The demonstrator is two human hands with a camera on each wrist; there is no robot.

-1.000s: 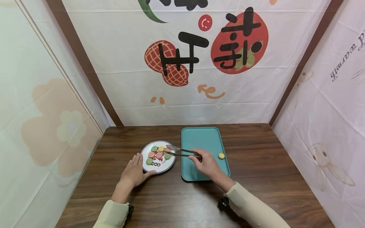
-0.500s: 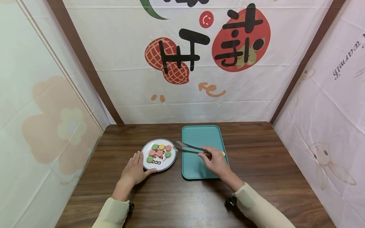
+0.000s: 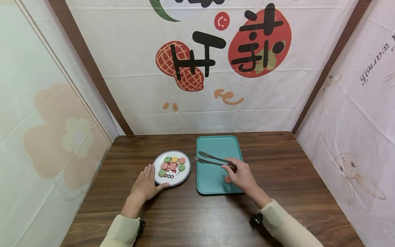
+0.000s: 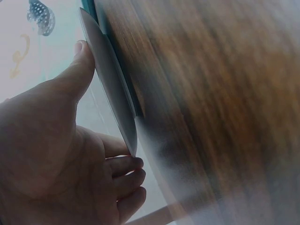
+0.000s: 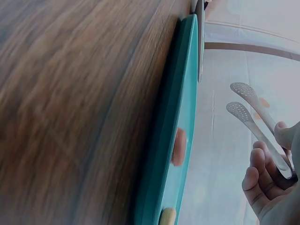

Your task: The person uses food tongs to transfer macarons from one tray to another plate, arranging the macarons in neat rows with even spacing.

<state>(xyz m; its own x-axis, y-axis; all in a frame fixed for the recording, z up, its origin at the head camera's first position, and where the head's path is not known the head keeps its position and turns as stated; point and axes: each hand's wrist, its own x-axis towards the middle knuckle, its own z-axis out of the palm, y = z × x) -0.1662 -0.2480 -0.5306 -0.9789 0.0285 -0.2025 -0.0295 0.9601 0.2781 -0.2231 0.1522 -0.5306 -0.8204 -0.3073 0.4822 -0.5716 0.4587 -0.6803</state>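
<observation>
My left hand rests at the left rim of a white plate, thumb along the near edge, fingers fairly straight. In the left wrist view, the thumb and fingers touch the plate's rim. Several green, pink and yellow macarons lie on the plate. My right hand grips metal tongs above the teal tray; their perforated tips stand apart with nothing between them. Beneath that hand, a pink macaron lies on the tray. A yellow macaron shows in the right wrist view, hidden in the head view.
The dark wood table carries the plate and tray side by side, with a narrow gap between them. Behind the table's far edge hangs a white printed cloth. More printed cloth encloses the right side, and another panel the left.
My right hand has drawn the tongs rightward from above the plate to above the tray. The pink macaron on the tray has come into view; the yellow one is now covered. My left hand stays put.
</observation>
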